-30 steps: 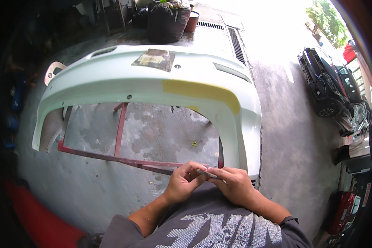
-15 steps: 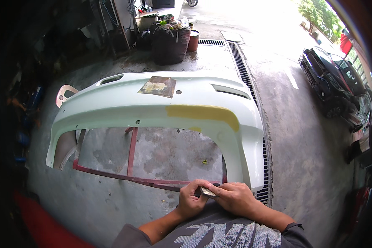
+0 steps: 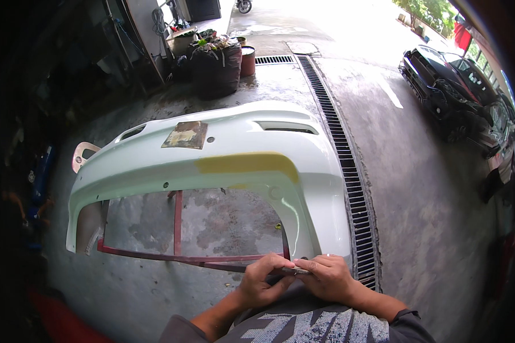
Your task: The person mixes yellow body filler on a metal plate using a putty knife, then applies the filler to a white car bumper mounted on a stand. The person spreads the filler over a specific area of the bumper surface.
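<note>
Close to my body, my left hand (image 3: 262, 282) and my right hand (image 3: 329, 279) meet, thumbs and fingers pinching a small flat piece (image 3: 295, 270) with a pale, smeared face. Its exact kind is unclear because the fingers cover most of it. Just beyond them a white car bumper (image 3: 234, 127) lies with a yellow filler patch (image 3: 247, 163) along its inner curved edge. On its top rests a square board (image 3: 185, 135) smeared with beige paste. Neither hand touches the board.
A dark red metal frame (image 3: 177, 228) supports the bumper. Along its right runs a floor drain grate (image 3: 349, 188). A full black bag (image 3: 216, 68) and a reddish bucket (image 3: 248, 62) stand beyond. A dark car (image 3: 452, 91) with its front stripped is at far right.
The view has shifted right, so the bumper sits farther left. My hands still hold the flat piece together, which has turned so that its face shows less.
</note>
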Tool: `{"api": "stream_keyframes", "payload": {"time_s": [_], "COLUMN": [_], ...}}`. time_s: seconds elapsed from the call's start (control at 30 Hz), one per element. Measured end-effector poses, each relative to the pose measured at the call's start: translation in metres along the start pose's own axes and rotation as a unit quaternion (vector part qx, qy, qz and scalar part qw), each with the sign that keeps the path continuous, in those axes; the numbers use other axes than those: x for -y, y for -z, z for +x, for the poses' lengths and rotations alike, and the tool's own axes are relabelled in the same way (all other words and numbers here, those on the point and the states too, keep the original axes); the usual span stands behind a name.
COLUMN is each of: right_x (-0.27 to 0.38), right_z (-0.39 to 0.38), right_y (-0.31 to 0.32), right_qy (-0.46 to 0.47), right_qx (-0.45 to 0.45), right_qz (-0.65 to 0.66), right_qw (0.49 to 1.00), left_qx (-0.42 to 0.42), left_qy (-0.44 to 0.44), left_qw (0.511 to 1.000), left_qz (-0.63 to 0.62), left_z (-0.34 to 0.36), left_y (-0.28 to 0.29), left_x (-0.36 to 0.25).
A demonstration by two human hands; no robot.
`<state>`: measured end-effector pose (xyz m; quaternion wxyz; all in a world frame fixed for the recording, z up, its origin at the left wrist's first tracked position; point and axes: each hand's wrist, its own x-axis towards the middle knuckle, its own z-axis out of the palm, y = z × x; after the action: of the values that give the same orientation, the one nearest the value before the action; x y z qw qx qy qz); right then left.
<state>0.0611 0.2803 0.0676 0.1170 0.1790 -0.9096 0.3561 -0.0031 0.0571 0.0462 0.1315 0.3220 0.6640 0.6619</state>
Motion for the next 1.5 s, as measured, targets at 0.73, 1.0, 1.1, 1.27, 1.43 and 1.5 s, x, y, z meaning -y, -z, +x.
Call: {"api": "stream_keyframes", "payload": {"time_s": [0.73,1.0,1.1,1.27,1.43,1.5], "right_x": [-0.252,-0.312,-0.334,-0.388,-0.447,-0.470], "right_z": [-0.239,-0.261,-0.248,-0.198,-0.098,-0.062], "right_y": [0.271,0.299,0.320,0.326,0.350,0.353], "right_qy": [-0.343,-0.409,-0.438,-0.463,-0.431,-0.427], "right_qx": [-0.089,-0.127,-0.114,-0.071,0.052,0.081], "right_qz": [0.801,0.719,0.710,0.582,0.470,0.469], "right_qw": [0.482,0.548,0.540,0.665,0.769,0.769], "left_qx": [0.183,0.206,0.217,0.145,0.079,0.062], "left_qy": [0.349,-0.098,-0.104,-0.072,0.032,0.046], "left_qw": [0.870,0.955,0.952,0.969,0.984,0.988], "left_qz": [-0.298,0.187,0.189,0.189,0.155,0.136], "left_z": [0.225,0.282,0.290,0.326,0.395,0.425], "left_y": [-0.394,-0.441,-0.450,-0.444,-0.424,-0.408], "left_x": [0.018,0.037,0.054,0.095,0.115,0.126]}}
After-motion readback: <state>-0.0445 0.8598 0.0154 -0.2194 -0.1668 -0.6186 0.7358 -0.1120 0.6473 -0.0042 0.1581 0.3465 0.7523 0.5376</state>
